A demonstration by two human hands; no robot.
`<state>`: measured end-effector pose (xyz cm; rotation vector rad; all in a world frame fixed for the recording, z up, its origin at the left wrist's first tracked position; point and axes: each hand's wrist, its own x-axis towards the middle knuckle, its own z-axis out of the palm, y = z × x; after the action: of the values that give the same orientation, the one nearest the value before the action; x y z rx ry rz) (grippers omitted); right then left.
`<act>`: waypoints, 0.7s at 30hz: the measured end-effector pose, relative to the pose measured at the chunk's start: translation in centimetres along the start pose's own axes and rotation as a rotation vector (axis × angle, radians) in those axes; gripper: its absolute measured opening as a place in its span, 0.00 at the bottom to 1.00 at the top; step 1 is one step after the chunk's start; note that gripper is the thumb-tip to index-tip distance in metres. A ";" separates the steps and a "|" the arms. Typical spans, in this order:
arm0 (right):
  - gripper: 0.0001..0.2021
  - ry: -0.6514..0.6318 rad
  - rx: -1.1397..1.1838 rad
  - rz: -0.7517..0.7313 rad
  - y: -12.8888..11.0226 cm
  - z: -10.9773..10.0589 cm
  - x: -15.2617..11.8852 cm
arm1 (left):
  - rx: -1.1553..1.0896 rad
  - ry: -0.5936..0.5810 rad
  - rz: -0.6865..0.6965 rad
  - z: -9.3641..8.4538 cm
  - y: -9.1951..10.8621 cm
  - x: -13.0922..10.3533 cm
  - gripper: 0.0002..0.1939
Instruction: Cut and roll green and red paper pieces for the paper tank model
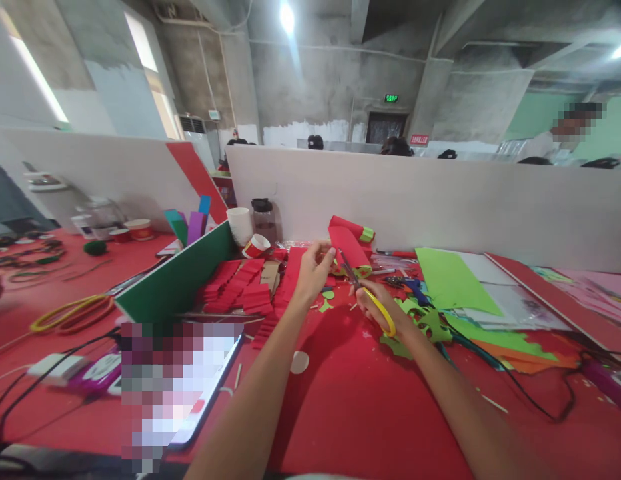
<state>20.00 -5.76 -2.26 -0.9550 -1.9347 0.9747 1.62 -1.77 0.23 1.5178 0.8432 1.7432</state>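
My right hand (367, 300) is closed around a pair of scissors (381, 311) with yellow handles. The blades point up and to the left, toward the fingertips of my left hand. My left hand (314, 268) has its thumb and fingers pinched together; whatever is between them is too small to make out. Just behind both hands lies a red sheet roll (349, 244) with bits of light green at its edges. Light green scraps (326, 305) lie on the red tabletop (360, 407) between my hands.
Stacks of red strips (250, 287) and a green divider board (175, 280) stand left. A phone (205, 387) lies near my left forearm. Cut green sheets (425, 323) and a lime sheet (455, 280) lie right. Cups (240, 225) and a dark-lidded jar (263, 220) stand by the white partition (440, 200).
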 end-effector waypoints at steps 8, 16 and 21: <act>0.22 -0.058 -0.013 0.025 0.6 -0.3 -0.1 | -0.121 -0.108 -0.205 -1.8 -0.2 0.7 0.11; 0.18 -0.134 -0.093 -0.035 -0.2 -1.1 -0.5 | -0.135 -0.172 -0.365 -2.5 0.7 0.5 0.16; 0.19 -0.264 -0.103 0.034 0.0 -1.0 -0.4 | 0.076 -0.223 -0.240 -2.6 0.8 0.5 0.17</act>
<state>21.04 -5.80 -1.95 -0.9589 -2.2121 1.0737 -1.11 -1.91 0.84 1.5558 0.9419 1.3561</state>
